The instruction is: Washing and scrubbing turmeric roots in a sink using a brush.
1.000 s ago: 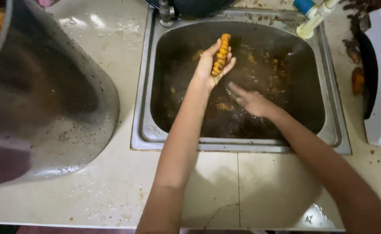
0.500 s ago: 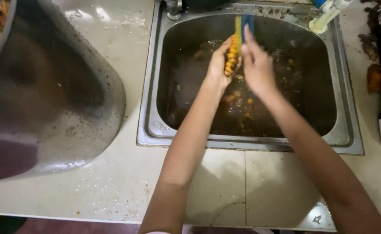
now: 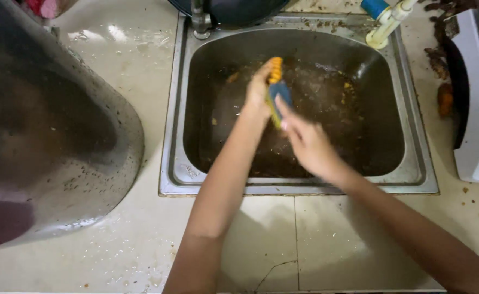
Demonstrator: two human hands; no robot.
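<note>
We have both hands over the sink (image 3: 413, 179). Our left hand (image 3: 258, 92) grips an orange cob (image 3: 275, 69) that stands nearly upright, its top poking just above the fingers. Our right hand (image 3: 307, 144), just beside and below the left, pinches a blue and yellow sponge (image 3: 278, 98) against the cob's lower part. Under both hands the basin holds dirty water with orange scraps. Well off to the left hand's side, 1 big grey pot (image 3: 59, 147) sits on the table (image 3: 141, 54).
</note>
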